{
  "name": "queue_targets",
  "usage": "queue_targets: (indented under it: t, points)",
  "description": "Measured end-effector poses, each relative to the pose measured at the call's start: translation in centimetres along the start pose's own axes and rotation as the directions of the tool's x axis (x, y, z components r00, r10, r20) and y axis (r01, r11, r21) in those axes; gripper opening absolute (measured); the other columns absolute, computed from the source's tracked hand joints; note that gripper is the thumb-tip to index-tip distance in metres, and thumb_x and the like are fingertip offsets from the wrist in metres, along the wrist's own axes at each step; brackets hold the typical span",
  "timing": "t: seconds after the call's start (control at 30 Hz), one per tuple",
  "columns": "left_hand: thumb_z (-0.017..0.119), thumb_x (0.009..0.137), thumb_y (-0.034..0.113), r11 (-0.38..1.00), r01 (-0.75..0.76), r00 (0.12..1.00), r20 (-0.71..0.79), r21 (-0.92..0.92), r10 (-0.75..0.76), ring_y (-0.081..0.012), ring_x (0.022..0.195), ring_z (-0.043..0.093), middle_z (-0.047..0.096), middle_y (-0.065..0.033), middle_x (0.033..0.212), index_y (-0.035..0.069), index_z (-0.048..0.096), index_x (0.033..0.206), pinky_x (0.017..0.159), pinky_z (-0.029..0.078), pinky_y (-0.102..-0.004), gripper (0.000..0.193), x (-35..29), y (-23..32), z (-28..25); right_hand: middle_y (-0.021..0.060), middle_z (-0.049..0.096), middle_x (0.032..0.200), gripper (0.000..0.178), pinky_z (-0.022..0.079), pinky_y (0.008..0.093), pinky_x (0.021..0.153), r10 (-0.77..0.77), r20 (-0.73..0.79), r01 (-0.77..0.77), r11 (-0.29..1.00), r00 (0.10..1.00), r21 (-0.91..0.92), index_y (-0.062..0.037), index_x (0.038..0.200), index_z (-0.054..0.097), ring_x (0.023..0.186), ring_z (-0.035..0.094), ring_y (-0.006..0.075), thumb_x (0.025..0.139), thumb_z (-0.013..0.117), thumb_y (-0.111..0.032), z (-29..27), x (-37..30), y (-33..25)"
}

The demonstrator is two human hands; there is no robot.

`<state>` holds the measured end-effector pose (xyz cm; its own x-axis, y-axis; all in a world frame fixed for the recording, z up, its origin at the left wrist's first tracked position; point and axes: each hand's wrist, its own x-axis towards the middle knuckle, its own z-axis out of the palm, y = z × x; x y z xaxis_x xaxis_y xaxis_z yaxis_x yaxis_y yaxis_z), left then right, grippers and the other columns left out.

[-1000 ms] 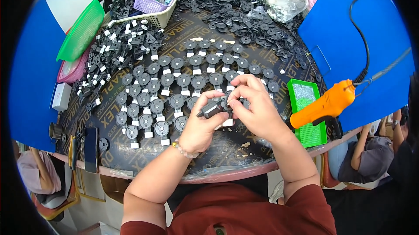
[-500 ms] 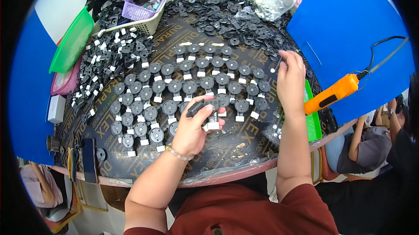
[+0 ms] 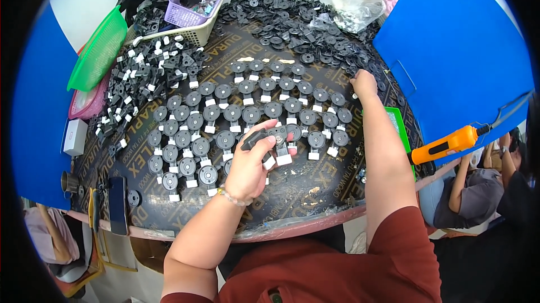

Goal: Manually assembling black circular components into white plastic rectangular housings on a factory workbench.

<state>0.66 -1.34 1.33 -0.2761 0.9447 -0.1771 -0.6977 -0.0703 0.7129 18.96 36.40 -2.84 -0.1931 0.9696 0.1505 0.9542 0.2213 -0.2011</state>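
My left hand (image 3: 247, 165) is closed around black plastic parts with white ends (image 3: 279, 144), held above the rows of assembled pieces. The thumb presses on them. Farther out at the right, my right hand (image 3: 364, 85) has its fingers curled down at the near edge of a heap of black discs (image 3: 332, 44). A small whitish bit shows by its fingertips; whether anything is pinched there is hidden. Beneath and beyond the left hand stand rows of black pieces with round discs and white ends (image 3: 232, 113).
A heap of black-and-white parts (image 3: 152, 72) lies at the left, beside a green basket (image 3: 100, 50). An orange electric screwdriver (image 3: 445, 144) hangs right, by a green tray (image 3: 400, 129). A phone (image 3: 118, 204) lies near the front edge. Blue panels (image 3: 458, 50) flank the table.
My right hand has gone from raised with fingers extended to curled down near the disc heap. The left hand keeps its parts, now slightly turned. The view has shifted a little.
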Motion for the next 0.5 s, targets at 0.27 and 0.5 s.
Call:
queue_targets:
  t: [0.27,0.5]
  points:
    - [0.052,0.093,0.005,0.989,0.015,0.999,0.031,-0.145,-0.011,-0.0346,0.103,0.067,0.062,-0.0243,0.119,-0.004,0.044,0.136,0.089,0.057,-0.0432,0.045,0.2,0.3,-0.4,0.0185,0.071,0.092,0.025,0.054,0.0425,0.084,-0.047,0.022,0.047,0.999,0.999,0.01,-0.0056,0.084,0.068,0.093,0.068,0.0357,0.067,0.079,-0.02,-0.3,1.0,0.2]
    - [0.053,0.094,0.002,0.993,-0.002,1.0,0.001,-0.119,0.002,-0.0345,0.107,0.065,0.061,-0.0235,0.122,-0.003,0.043,0.138,0.09,0.056,-0.045,0.045,0.2,0.5,0.0,0.0189,0.069,0.1,0.034,0.053,0.0431,0.086,-0.098,0.075,0.102,0.993,0.992,-0.059,-0.0049,0.093,0.063,0.099,0.066,0.0361,0.064,0.077,-0.017,-0.4,1.1,-0.2]
